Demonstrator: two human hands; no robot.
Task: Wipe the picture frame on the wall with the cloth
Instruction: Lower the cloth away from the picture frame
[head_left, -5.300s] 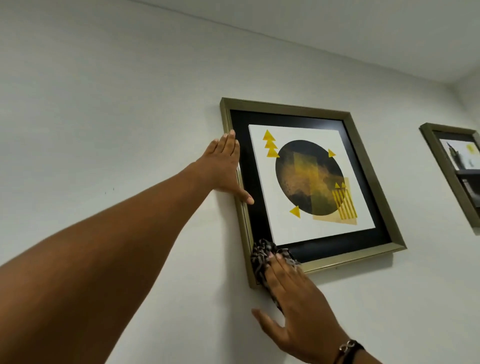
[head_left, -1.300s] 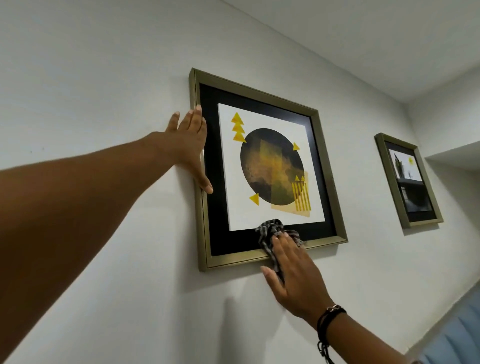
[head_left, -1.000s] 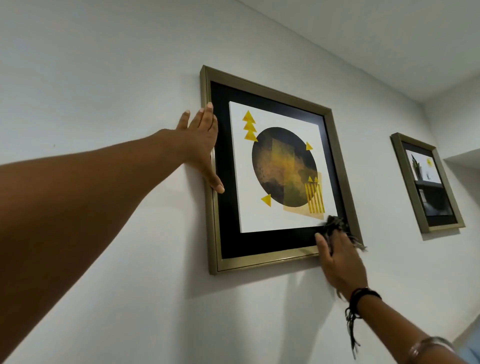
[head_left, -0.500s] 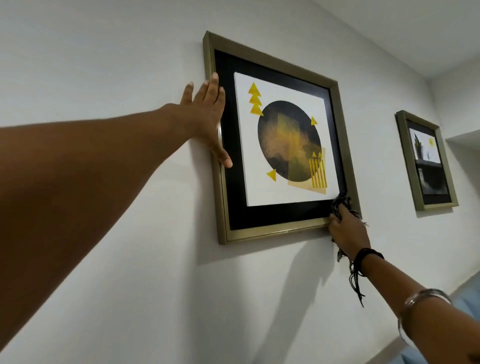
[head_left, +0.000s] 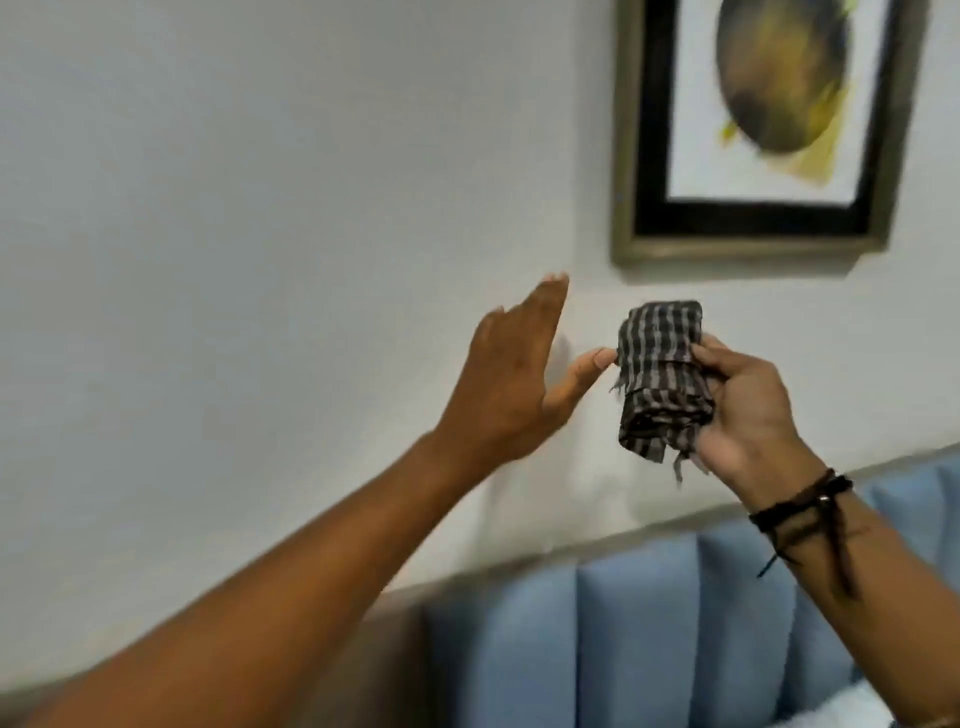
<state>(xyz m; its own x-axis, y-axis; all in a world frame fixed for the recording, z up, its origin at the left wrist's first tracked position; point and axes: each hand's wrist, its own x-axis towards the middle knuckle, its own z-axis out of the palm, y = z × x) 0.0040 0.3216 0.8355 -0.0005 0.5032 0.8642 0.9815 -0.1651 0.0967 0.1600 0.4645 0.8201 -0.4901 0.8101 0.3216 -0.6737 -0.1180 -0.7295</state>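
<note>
Both hands withdrawn from the picture frame (head_left: 748, 244), which hung on the white wall (head_left: 260, 208) at the upper right of the view, cut off by the top edge and blurred. Half a second earlier: left palm flat against the frame's left rail, right hand pressing the cloth into the lower right corner. Now: left hand (head_left: 514, 384) open at picture centre, fingers spread and apart, clasping nothing, thumb tip just touching or nearly touching the cloth's left edge; exact contact not resolvable. Right hand (head_left: 748, 410) at centre right, closed around the folded checked cloth (head_left: 660, 374), held upright below the frame and clear of both frame and wall, frayed threads hanging from its lower edge. Dark cord bracelet (head_left: 802, 506) on the right wrist. Blue padded headboard (head_left: 649, 623) along the lower right, well below the frame. Read as a pause between passes, probably for refolding or turning the cloth to a fresh face; alternatively, wiping finished. Bottom rail apparently covered; remaining rails and glass not judged from this view.
</note>
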